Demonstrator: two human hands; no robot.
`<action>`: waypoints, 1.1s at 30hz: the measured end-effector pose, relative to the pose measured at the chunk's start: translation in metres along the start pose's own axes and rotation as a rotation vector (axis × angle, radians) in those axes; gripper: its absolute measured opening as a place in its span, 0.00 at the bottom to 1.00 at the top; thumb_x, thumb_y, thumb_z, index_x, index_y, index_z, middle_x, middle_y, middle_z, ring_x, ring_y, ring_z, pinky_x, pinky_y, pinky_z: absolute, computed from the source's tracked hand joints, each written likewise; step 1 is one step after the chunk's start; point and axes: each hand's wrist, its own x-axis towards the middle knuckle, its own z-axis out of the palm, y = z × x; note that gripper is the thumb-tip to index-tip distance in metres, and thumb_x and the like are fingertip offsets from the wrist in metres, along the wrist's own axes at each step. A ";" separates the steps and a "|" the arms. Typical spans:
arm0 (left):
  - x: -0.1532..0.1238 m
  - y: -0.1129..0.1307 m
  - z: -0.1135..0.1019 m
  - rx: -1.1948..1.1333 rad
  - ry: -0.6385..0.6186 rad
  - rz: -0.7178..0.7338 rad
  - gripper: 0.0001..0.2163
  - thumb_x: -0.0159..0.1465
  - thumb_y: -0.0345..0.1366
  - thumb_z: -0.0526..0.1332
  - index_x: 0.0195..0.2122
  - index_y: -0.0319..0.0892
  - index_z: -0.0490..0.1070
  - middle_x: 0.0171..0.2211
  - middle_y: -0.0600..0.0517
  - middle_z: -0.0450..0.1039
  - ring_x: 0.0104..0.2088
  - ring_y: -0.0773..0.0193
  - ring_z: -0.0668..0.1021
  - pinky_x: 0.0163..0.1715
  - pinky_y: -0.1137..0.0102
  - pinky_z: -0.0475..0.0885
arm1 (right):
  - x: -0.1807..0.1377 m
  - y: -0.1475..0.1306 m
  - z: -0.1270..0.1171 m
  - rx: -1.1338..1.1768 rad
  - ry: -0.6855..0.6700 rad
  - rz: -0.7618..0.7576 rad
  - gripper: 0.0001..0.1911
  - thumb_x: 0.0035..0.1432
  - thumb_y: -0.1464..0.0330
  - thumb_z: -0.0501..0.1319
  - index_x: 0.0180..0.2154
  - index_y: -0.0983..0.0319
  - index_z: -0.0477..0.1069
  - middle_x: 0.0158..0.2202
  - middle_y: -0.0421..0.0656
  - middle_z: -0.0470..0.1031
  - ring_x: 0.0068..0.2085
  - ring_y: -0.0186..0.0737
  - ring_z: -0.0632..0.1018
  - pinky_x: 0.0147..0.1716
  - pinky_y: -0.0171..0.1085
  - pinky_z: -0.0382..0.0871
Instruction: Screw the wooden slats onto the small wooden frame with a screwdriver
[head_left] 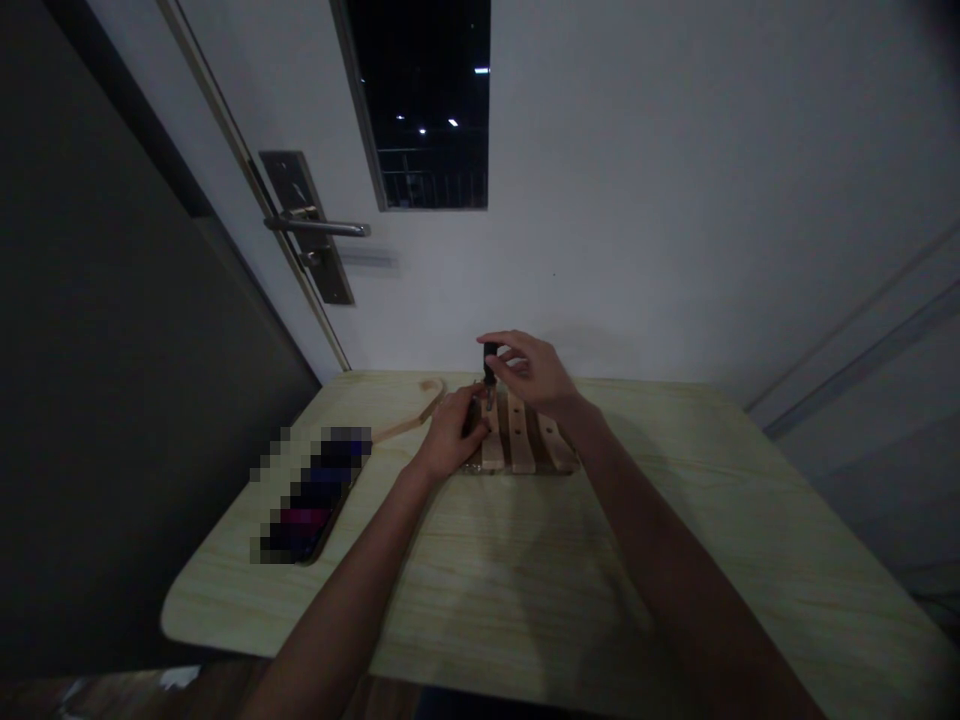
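Observation:
My right hand has its fingers around the top of a small screwdriver with a black handle. The screwdriver stands upright, its metal shaft pointing down at a pale wooden slat. My left hand grips that slat from the left side, thumb on the wood and fingertips close to the shaft. More pale slats with dark holes, a middle slat and a right slat, lie side by side with darker strips between them. The screwdriver's tip and any screw under it are too small to make out.
A curved wooden piece lies left of my left hand. Nearer the left edge is a phone, its screen pixelated. All rest on a pale wood-grain table against a white door with a metal handle.

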 end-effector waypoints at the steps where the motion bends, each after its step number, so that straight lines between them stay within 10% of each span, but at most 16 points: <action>1: 0.000 0.000 0.000 0.002 0.002 0.004 0.24 0.60 0.34 0.57 0.58 0.41 0.57 0.51 0.44 0.68 0.50 0.54 0.70 0.51 0.58 0.64 | 0.000 -0.001 0.000 0.002 -0.011 0.003 0.15 0.58 0.66 0.57 0.47 0.60 0.70 0.43 0.47 0.73 0.35 0.35 0.76 0.28 0.33 0.75; 33: 0.001 0.001 0.000 0.004 0.004 0.003 0.23 0.60 0.33 0.57 0.57 0.41 0.58 0.51 0.45 0.68 0.49 0.54 0.71 0.50 0.59 0.64 | 0.001 0.007 0.001 0.053 0.013 -0.006 0.13 0.54 0.64 0.62 0.42 0.58 0.70 0.36 0.41 0.71 0.31 0.31 0.73 0.26 0.29 0.71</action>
